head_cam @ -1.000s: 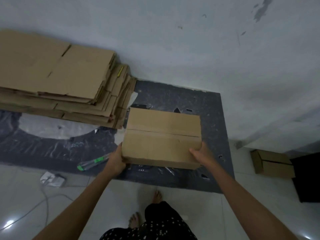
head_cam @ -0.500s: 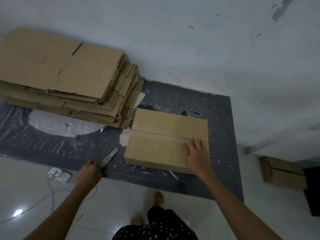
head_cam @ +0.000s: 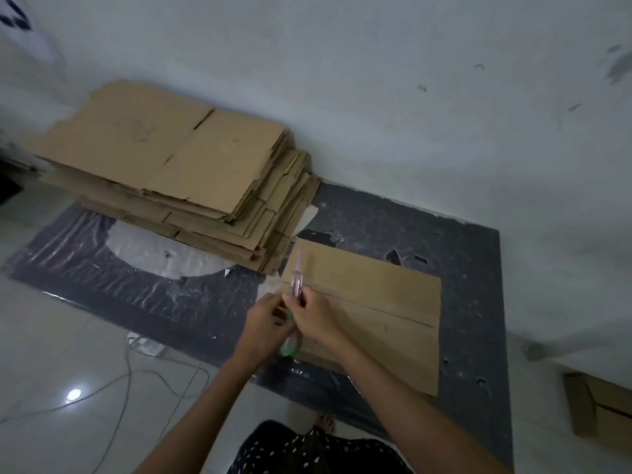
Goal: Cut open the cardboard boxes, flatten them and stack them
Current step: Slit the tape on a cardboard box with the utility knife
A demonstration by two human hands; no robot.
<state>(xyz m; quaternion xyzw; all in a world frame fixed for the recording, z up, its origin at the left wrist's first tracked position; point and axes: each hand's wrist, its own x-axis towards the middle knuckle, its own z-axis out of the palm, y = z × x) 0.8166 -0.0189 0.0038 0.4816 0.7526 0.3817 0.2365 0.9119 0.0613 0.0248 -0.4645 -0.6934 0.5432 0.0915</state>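
**Both hands on the cutter at the box's left end**

A closed cardboard box [head_cam: 371, 314] lies flat on a dark mat [head_cam: 473, 268] on the floor, its long top seam running from the left end toward the far right. Over that left end, just where the seam begins, the person holds a box cutter [head_cam: 297, 283] with both hands. The left hand [head_cam: 267, 319] is curled round the lower part of the handle, and the green butt end pokes out below it, near the box's near-left corner. The right hand [head_cam: 316, 319] sits close against the left, its fingers pinching the cutter higher up. The translucent upper part rises from between the two hands and points away from the person, across the seam's left end. It is blurred, so whether the tip touches the cardboard cannot be told. Neither hand rests on the box. The box lies under and to the right of the grip, most of it beyond the right wrist.

Left of the box, touching or nearly touching its far-left corner, a stack of flattened cardboard [head_cam: 164, 155] sits against the wall [head_cam: 376, 80]. A second box [head_cam: 602, 413] lies well apart at the right edge. On the glossy tiled floor [head_cam: 68, 336] to the left, a white plug block [head_cam: 147, 346] and a thin cable [head_cam: 136, 376] lie near the mat's edge.
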